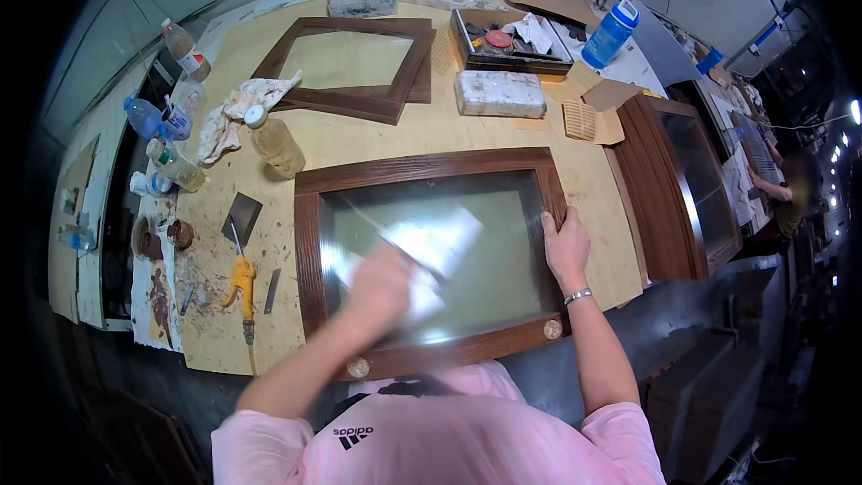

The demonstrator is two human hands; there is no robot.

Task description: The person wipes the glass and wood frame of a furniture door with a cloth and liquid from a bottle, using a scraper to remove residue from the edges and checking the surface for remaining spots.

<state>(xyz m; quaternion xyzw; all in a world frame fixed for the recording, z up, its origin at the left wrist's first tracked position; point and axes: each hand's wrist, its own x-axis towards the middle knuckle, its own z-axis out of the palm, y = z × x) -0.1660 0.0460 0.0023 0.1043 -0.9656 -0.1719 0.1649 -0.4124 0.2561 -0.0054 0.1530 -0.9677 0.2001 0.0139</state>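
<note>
A brown wood-framed glass cabinet door (422, 362) lies flat on the workbench in front of me. My left hand (379, 289), smeared by motion, is over the glass pane with a white cloth (440, 242) bunched under its fingers. The cloth is blurred too, and whether it is fabric or paper is hard to tell. My right hand (566, 250) grips the right side of the door frame, thumb on top and fingers partly hidden around the outer edge. Two round pale discs sit along the near rail.
At left are a capped bottle of yellowish liquid (275, 144), a yellow air blow gun (241, 287), a rag (242, 112) and several bottles. Other frames (395, 108) lie behind. A tool box (512, 61) and blue bottle (611, 34) stand far right; stacked doors (651, 189) lean right. Another person works beyond.
</note>
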